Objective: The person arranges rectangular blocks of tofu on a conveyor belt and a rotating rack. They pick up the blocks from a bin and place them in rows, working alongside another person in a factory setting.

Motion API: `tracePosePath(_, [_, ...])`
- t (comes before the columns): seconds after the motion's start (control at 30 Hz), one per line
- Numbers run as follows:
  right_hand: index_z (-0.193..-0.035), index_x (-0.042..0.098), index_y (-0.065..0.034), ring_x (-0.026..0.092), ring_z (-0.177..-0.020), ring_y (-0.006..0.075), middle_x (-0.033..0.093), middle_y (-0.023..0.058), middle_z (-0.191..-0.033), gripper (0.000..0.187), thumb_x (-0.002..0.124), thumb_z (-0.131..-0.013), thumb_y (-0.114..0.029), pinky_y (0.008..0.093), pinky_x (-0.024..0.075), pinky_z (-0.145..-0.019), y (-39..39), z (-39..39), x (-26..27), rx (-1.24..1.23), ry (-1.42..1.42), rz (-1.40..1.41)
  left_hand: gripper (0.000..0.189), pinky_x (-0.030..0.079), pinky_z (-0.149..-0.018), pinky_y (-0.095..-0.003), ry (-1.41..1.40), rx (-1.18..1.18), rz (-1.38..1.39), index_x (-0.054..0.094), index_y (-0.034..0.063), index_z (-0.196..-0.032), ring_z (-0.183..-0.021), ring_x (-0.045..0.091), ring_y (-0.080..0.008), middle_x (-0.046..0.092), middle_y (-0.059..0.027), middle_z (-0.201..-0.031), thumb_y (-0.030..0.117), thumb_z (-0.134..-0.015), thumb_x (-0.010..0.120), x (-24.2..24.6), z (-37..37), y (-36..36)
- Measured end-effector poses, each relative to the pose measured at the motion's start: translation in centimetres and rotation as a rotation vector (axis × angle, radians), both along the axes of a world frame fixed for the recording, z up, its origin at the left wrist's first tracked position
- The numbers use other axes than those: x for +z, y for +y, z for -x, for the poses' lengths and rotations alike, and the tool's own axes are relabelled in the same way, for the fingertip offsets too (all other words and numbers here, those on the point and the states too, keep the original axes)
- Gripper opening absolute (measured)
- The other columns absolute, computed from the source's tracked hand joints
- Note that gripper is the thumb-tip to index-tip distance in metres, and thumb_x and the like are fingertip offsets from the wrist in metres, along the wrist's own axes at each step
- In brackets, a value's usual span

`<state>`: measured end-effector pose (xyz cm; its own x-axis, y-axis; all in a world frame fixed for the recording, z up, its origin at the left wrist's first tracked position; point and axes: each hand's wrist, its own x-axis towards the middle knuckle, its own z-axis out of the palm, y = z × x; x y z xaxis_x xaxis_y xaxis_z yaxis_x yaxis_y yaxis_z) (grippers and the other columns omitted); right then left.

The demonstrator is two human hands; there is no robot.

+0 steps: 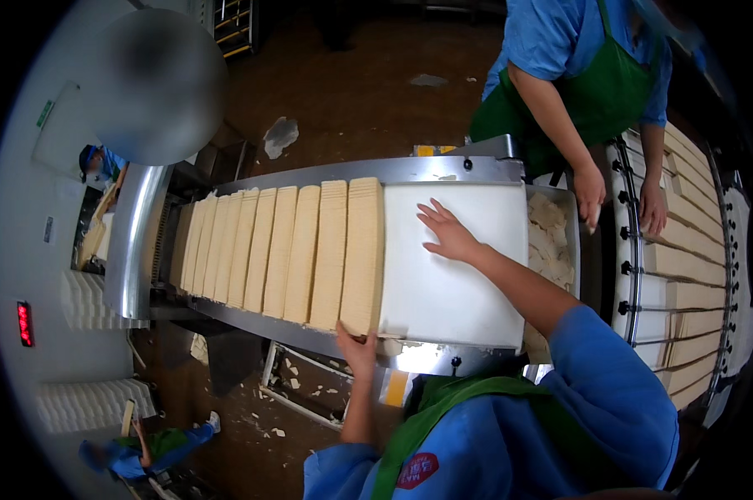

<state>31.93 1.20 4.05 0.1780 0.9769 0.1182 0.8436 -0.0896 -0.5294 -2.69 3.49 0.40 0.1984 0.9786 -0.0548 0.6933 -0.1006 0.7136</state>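
Several long, pale yellow blocks of stacked thin sheets, perhaps dough (359, 256), lie side by side across a white conveyor belt (454, 287) between metal side rails. My left hand (356, 353) is at the lower end of the block nearest me on the right, its thumb and fingers apart against that end; whether it grips cannot be told. My right hand (446, 232) hovers over or rests on the bare part of the belt, fingers spread, holding nothing. Both forearms are bare below blue sleeves.
Behind the belt's right end sits a bin of pale scraps (548, 240). A co-worker in a green apron (589, 100) stands at upper right, hands by a second conveyor with pale blocks (695, 262). A metal hood (140, 244) spans the left end. Scraps litter the floor.
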Motion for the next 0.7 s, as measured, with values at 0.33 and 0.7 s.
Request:
tracePosePath(0.33, [-0.132,0.042,-0.0013,0.027,-0.134,0.0330,0.038,0.0102,-0.140,0.066,0.064,-0.072,-0.021,0.0496,0.0271,-0.107,18.8,-0.3,-1.7,-0.044,-0.084,0.217,0.094,0.045,-0.086,-0.0462,0.102,-0.112,0.130,0.027,-0.0041,-0.138,-0.102,0.053,-0.0465,0.050,-0.0332,-0.112,0.032,-0.068,0.079,1.3,-2.5,1.2])
tracePosePath(0.7, [-0.113,0.059,-0.0068,0.050,-0.106,0.0309,0.053,0.0115,-0.113,0.056,0.072,-0.069,-0.038,0.0447,0.0388,-0.092,8.5,-3.8,-1.1,-0.460,-0.218,0.268,0.100,0.050,-0.076,-0.0462,0.255,-0.480,0.262,0.019,0.0095,-0.146,-0.088,0.058,-0.0452,0.046,-0.0307,-0.110,0.029,-0.068,0.078,3.9,-4.6,2.4])
